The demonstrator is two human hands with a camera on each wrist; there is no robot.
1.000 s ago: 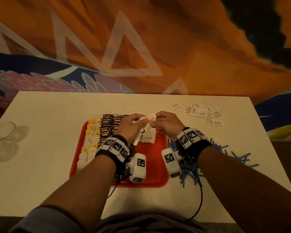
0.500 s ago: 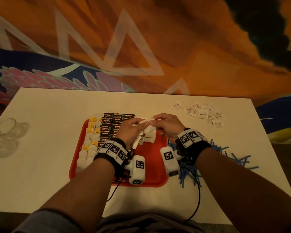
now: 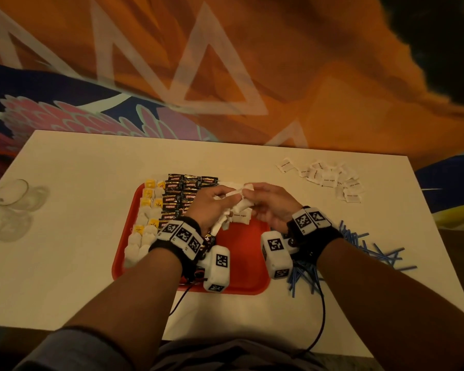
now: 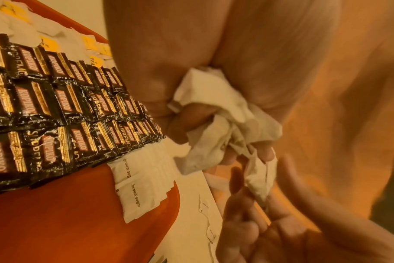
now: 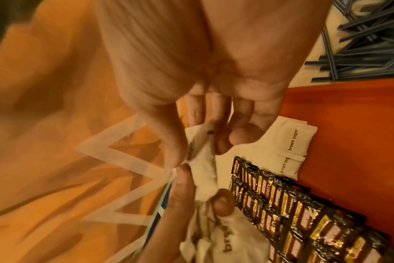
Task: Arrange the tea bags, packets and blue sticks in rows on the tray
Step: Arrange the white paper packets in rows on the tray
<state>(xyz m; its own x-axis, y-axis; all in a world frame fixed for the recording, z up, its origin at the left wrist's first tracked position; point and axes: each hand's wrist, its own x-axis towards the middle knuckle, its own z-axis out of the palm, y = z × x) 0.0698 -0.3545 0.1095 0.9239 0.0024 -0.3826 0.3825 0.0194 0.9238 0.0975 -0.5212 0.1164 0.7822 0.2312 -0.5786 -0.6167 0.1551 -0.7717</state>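
A red tray (image 3: 241, 266) lies mid-table with tea bags (image 3: 145, 223) in rows at its left and black Kopiko packets (image 3: 182, 191) beside them. White brown-sugar packets (image 3: 241, 216) lie to their right on the tray (image 4: 79, 222). My left hand (image 3: 212, 204) grips a bunch of white sugar packets (image 4: 218, 124) above the tray. My right hand (image 3: 268, 202) pinches one white packet (image 5: 202, 160) at the top of that bunch, thumb against fingers. Both hands meet over the tray's far half.
A loose pile of white sugar packets (image 3: 329, 180) lies at the table's far right. Blue sticks (image 3: 359, 253) are scattered right of the tray. A clear glass (image 3: 10, 194) stands at the far left. Cables hang from my wrists over the near edge.
Both hands have stayed together over the tray, shifting slightly nearer and lower. My right fingers have worked one packet up from the bunch in my left hand.
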